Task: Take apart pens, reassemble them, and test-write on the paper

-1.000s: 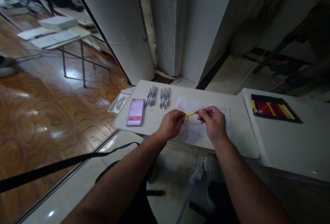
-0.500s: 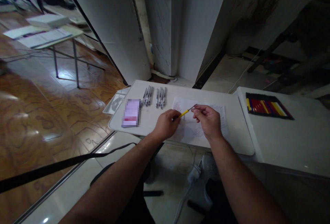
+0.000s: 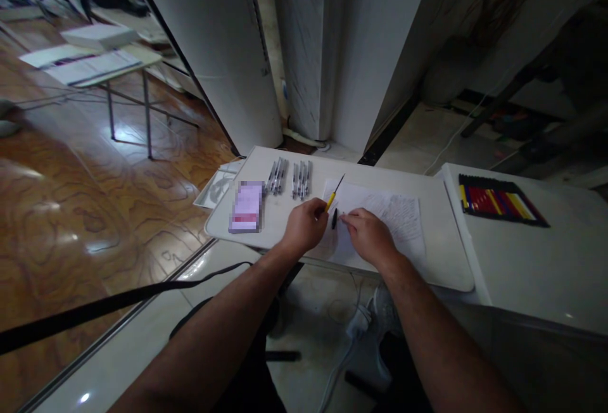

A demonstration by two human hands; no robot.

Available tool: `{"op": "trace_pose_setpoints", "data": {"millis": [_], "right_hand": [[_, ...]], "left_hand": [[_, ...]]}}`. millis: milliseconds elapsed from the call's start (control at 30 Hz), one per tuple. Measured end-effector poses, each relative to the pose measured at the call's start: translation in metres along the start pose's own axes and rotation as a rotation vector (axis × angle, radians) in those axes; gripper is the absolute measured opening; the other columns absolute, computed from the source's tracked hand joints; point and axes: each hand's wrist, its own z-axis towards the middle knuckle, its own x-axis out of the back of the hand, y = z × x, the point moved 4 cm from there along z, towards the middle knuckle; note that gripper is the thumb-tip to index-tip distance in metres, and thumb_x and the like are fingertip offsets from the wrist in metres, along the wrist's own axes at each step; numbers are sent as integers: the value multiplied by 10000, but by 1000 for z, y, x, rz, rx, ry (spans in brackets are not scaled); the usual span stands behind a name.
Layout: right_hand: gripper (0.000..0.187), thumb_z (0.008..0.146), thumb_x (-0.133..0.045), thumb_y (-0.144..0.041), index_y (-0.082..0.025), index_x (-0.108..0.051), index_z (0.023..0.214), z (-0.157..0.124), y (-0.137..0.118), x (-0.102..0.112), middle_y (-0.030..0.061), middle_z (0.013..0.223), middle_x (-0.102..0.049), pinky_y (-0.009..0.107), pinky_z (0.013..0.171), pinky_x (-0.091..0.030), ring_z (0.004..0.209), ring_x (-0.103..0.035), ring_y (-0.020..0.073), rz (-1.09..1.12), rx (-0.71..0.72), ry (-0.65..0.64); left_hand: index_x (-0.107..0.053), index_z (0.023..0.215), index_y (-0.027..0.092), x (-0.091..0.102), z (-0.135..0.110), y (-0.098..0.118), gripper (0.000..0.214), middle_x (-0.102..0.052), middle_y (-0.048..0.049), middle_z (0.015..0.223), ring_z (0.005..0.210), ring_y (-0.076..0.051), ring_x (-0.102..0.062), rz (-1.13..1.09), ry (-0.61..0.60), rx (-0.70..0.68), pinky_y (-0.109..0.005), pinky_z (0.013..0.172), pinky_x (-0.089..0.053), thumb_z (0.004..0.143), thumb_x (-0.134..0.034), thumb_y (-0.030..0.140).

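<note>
My left hand (image 3: 306, 226) is closed around a slim yellow-handled tool (image 3: 331, 201). A thin dark rod points up and away from its yellow part; whether it is a screwdriver or a pen with its refill out, I cannot tell. Just right of these fingers, over the paper, is a short black piece (image 3: 335, 218) like a pen cap. My right hand (image 3: 368, 232) has thumb and fingertips pinched together close to the black piece, and what sits between them is too small to name. Beneath both hands lies a sheet of paper (image 3: 396, 210) covered in pen scribbles.
Two groups of clear pens (image 3: 277, 175) lie on the white table (image 3: 437, 254), beside a blurred-out phone-like object (image 3: 247, 207). On the adjoining right surface is a black case (image 3: 503, 201) of red, yellow and blue sticks. A white column (image 3: 327, 52) stands behind the table.
My right hand has come away from the thin rod's tip and moved down toward the paper. The yellow-handled tool has tilted more upright in my left hand. The black piece now shows between the hands.
</note>
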Motion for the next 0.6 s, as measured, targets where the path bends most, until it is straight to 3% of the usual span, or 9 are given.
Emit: {"op": "trace_pose_setpoints", "data": {"millis": [167, 433, 600], "right_hand": [[359, 940, -453, -187, -294, -670, 1205, 0, -2, 0, 51, 1207, -634, 277, 917, -429, 1089, -563, 185, -69, 4, -43], [298, 908, -481, -163, -208, -711, 1093, 0, 3, 4, 70, 1098, -673, 278, 918, -430, 1040, -579, 189, -78, -18, -23], [297, 906, -499, -181, -209, -698, 1124, 1, 7, 5, 79, 1113, -671, 274, 922, -427, 1060, -581, 191, -81, -58, 2]], "left_hand": [[-682, 893, 193, 1, 0, 1, 142, -725, -28, 809, 701, -153, -636, 7, 2, -3, -252, 642, -457, 794, -580, 197], [-673, 891, 194, -1, 0, 0, 131, -724, -32, 812, 705, -154, -635, 7, -1, -4, -253, 647, -457, 794, -584, 203], [-674, 883, 194, -1, -1, 0, 125, -724, -32, 810, 703, -158, -636, 9, -2, -1, -256, 638, -453, 794, -586, 204]]}}
